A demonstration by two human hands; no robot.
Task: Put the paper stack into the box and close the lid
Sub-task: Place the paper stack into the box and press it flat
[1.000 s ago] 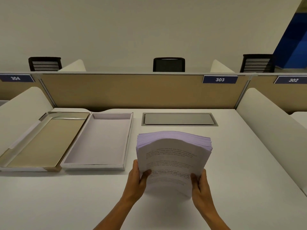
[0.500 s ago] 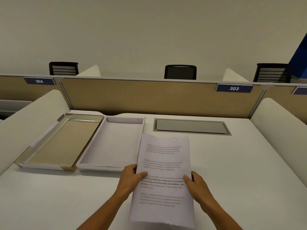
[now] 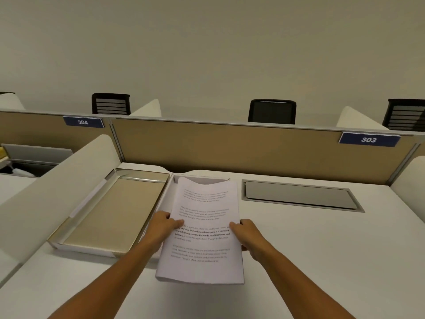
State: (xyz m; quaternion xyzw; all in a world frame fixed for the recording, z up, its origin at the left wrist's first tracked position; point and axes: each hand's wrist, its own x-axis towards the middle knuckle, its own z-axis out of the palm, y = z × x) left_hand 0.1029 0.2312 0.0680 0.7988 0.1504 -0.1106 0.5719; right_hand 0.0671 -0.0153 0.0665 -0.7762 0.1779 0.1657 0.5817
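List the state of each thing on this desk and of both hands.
Paper stack: held above the box, printed side up, not yet laid in.
Box: open, mostly hidden under the paper.
Lid: off, lying inside-up left of the box.
Left hand: gripping the stack's left edge.
Right hand: gripping the stack's right edge.
Desk hatch: shut.

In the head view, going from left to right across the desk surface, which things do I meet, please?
Gold-lined lid → left hand → paper stack, held over the white box → right hand → grey cable hatch.
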